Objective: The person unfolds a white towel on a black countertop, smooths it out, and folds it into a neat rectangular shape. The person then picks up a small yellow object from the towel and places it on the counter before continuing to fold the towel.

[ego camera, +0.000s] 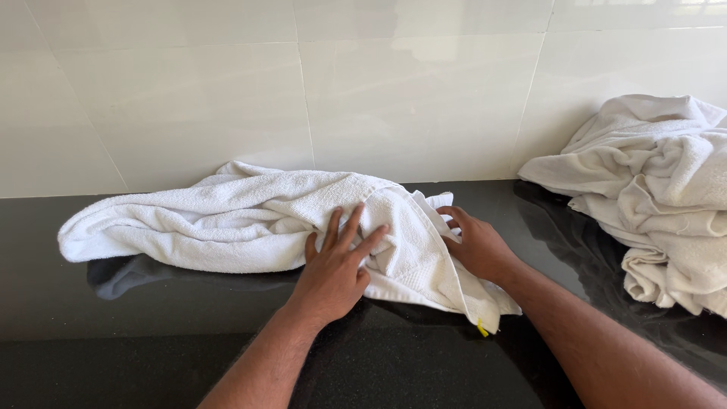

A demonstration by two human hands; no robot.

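Head view showed two bare hands at work on one white towel (227,216), which lay crumpled and stretched from left to right across a glossy black counter (113,341), near the tiled wall (303,91) at the far side. The left hand (333,265) lay flat on top of the towel's right part, fingers spread and pressing down on the cloth. The right hand (477,246) sat just right of it at the towel's right edge, its fingers curled into a fold of the fabric; whether they pinched it or only touched could not be told. One small yellow tag (482,329) stuck out from the towel's near right corner. Well apart, at the far right of the counter, one heap of off-white towels (666,197) lay bunched against the wall; the number of pieces in it could not be counted.
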